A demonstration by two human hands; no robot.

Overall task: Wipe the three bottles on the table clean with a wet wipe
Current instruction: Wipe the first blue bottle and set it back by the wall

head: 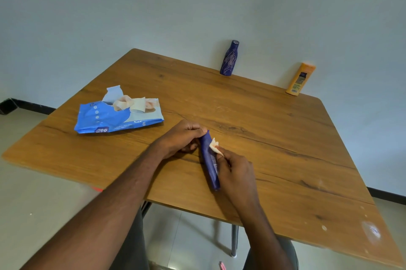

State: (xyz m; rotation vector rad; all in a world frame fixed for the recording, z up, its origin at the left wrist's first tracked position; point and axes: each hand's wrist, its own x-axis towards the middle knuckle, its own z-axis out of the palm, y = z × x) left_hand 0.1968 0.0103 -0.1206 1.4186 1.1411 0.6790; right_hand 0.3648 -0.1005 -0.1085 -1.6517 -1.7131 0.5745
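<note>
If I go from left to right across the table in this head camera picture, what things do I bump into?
Blue wet wipe pack → left hand → blue bottle being wiped → dark blue bottle by the wall → orange bottle.

From my feed, left hand [183, 135] grips the top end of a slim blue bottle [209, 162] lying over the wooden table [285, 138], right hand [236, 171] pinching a wet wipe [214, 145] against it. Wipes pack [116, 117] sits left; dark blue bottle [229, 59] and orange bottle [299, 79] stand at the far edge.
</note>
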